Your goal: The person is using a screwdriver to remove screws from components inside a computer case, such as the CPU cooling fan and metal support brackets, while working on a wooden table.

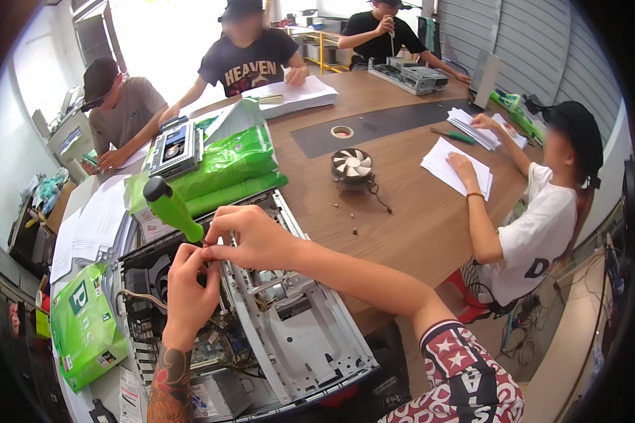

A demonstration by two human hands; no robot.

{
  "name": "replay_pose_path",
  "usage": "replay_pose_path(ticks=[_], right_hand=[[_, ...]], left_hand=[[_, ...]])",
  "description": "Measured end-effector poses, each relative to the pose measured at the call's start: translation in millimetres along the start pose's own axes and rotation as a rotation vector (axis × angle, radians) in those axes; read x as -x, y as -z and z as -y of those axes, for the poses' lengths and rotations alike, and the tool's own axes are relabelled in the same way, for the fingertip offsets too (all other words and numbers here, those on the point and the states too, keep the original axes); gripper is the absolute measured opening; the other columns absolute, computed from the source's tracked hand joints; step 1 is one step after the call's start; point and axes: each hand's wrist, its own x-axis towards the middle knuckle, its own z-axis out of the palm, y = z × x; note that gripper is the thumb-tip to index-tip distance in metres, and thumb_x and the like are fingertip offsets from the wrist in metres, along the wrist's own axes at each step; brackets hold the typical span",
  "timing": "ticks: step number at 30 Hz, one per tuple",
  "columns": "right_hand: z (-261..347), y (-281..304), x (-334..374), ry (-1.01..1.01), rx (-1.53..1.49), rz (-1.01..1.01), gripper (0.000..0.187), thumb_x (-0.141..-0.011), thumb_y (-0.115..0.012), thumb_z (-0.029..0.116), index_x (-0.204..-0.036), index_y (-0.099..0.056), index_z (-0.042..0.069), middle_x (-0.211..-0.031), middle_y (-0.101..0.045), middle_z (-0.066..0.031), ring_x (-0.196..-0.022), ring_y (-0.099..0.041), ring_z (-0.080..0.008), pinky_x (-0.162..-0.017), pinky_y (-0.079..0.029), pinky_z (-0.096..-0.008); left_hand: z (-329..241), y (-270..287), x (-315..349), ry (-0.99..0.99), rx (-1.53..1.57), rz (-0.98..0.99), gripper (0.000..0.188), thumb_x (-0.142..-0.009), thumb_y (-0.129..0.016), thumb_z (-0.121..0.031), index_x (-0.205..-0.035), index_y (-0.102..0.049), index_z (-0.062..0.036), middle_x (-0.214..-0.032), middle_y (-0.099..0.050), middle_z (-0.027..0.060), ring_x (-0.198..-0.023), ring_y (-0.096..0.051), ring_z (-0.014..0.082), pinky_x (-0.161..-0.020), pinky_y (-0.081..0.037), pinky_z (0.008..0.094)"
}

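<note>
A screwdriver (174, 209) with a green handle and dark end cap slants up to the left, its shaft mostly hidden by my fingers. My left hand (192, 287) is closed in a pinch at the shaft, just below the handle. From the other side my right hand (255, 238) reaches across, thumb and fingers pinched around the same spot. Whether a small part is between the fingertips cannot be seen. Beneath both hands lies an opened computer case (317, 345), with metal rails, cables and a circuit board (212, 349) inside.
A cooling fan (351, 166) stands on the brown table beyond the case, several small screws (353, 231) near it. Green paper packs (88, 324) and paper stacks (99, 218) lie left. A metal drive unit (174, 149) rests on one pack. Several people sit around the table.
</note>
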Motion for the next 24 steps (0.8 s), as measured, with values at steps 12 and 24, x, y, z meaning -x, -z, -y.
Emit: replay_pose_path(ticks=[12,24], right_hand=[[2.3,1.4,0.0,0.014,-0.004,0.012,0.019,-0.080,-0.078,0.017,-0.081,-0.070,0.000,-0.079,-0.065,-0.0106,-0.067,-0.065,-0.0203,-0.061,-0.051,-0.0320],[-0.2,1.2,0.6,0.030,0.033,0.031,0.019,-0.083,-0.080,0.021,-0.085,-0.072,0.005,-0.083,-0.066,-0.0061,-0.070,-0.063,-0.0149,-0.058,-0.049,-0.0282]], left_hand=[[-0.8,0.4,-0.8,0.000,0.014,0.020,0.017,-0.085,-0.064,0.000,-0.101,-0.063,0.0048,-0.093,-0.057,0.0133,-0.070,-0.059,0.0231,-0.062,-0.048,0.0335],[-2.9,1.4,-0.4,-0.006,0.008,0.013,0.015,-0.085,-0.063,0.000,-0.100,-0.062,0.0049,-0.092,-0.056,0.0130,-0.070,-0.060,0.0231,-0.063,-0.049,0.0331]])
